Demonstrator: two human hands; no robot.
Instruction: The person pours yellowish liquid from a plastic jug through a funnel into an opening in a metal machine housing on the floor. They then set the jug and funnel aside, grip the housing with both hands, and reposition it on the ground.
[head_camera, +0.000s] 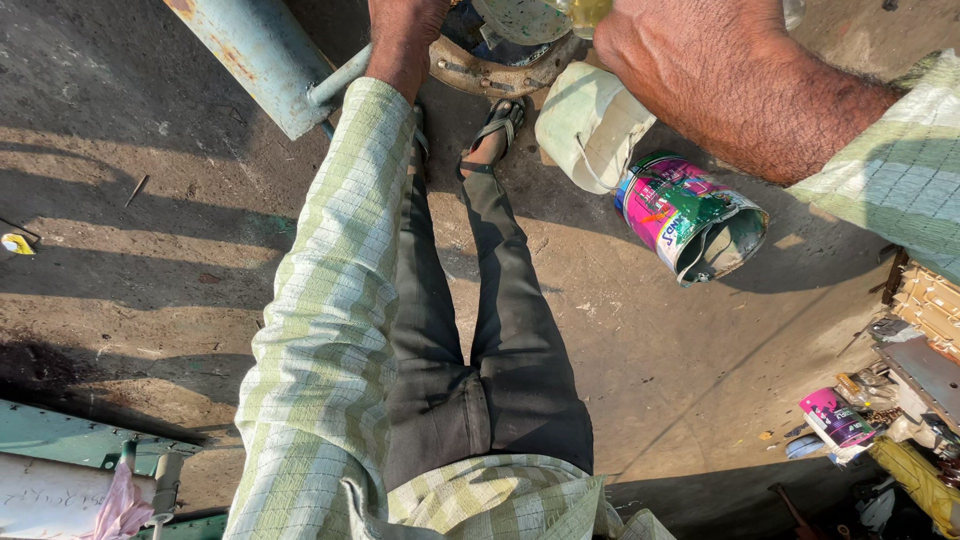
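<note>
My right hand (690, 60) comes in from the right at the top edge, closed around a clear container with yellowish content (586, 12) that shows on both sides of the fist. It hovers over a white plastic tub (590, 125) and a dented pink-and-green paint can (695, 215) standing on the ground. My left hand (402, 35) stretches up along my leg to a round rusty metal rim (500, 72) that holds a speckled lid (520, 18). Its fingers are cut off by the frame edge.
A pale blue metal pipe (260, 60) slants in at the top left. My foot in a sandal (495, 130) stands by the rim. Green metal parts (70, 440) lie at the bottom left. Boxes, a small pink can (835, 418) and clutter fill the right edge.
</note>
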